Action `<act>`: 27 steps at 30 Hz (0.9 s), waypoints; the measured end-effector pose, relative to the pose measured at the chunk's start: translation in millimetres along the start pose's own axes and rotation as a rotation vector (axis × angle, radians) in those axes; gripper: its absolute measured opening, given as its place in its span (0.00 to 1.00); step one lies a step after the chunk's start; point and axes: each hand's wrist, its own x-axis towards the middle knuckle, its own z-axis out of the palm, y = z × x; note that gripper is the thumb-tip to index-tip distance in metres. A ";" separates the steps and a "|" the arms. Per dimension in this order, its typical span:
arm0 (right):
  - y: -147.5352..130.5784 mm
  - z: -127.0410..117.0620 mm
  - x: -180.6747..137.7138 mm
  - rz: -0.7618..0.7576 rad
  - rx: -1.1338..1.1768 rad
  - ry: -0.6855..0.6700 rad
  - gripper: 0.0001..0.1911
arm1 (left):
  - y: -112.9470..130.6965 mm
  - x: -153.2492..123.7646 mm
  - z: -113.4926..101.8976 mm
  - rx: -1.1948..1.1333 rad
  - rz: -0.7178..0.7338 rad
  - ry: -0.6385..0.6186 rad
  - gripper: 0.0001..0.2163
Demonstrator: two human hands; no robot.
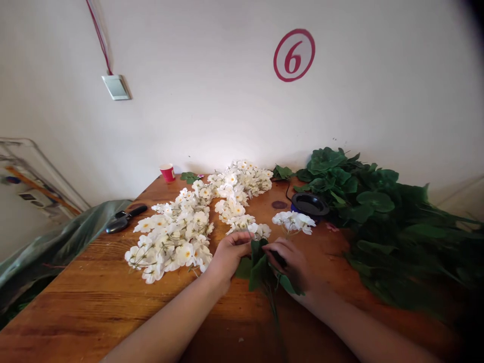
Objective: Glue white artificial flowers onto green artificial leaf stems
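Both hands meet over a green-leaved artificial flower stem (264, 276) near the middle of the wooden table (94, 292). My left hand (229, 254) curls its fingers round the upper part of the stem, just below a white blossom cluster (254, 230). My right hand (293, 264) pinches the leaves and stem from the right side. The stem's lower end runs down toward me between my forearms. A second small white blossom cluster (294, 221) lies just beyond my right hand.
Piles of white artificial flowers (174, 237) cover the table's left and far middle. A heap of green leaves (378, 217) fills the right. A dark round dish (310, 204), black pruning shears (124, 219) and a red paper cup (167, 172) stand nearby. A wall lies behind.
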 end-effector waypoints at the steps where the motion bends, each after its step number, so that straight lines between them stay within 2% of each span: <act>1: 1.5 1.8 -1.2 0.012 -0.013 0.004 0.06 | -0.7 0.0 0.1 0.004 0.014 -0.007 0.19; 9: 9.5 7.0 -1.9 0.065 -0.150 0.072 0.07 | -9.5 -0.3 2.1 0.089 0.303 -0.018 0.14; 15: 4.4 4.4 3.4 0.068 -0.207 0.030 0.10 | -18.3 1.3 2.7 0.075 0.362 -0.051 0.10; 19: -11.0 -6.0 8.7 0.083 -0.354 0.043 0.09 | -22.5 1.8 -0.3 0.119 0.392 -0.022 0.05; 22: -26.3 -15.8 27.4 0.069 -0.491 0.101 0.09 | -22.4 0.4 -4.4 0.200 0.450 0.033 0.03; 24: -36.2 -18.9 49.9 0.037 -0.483 0.113 0.09 | -21.5 -1.4 -7.2 0.261 0.504 0.087 0.01; 25: -40.9 -18.2 63.8 0.026 -0.443 0.092 0.09 | -21.3 -2.4 -8.4 0.309 0.534 0.111 0.01; 27: -49.2 -11.0 94.5 0.043 -0.346 -0.067 0.10 | -21.8 -4.2 -10.0 0.445 0.585 0.143 0.02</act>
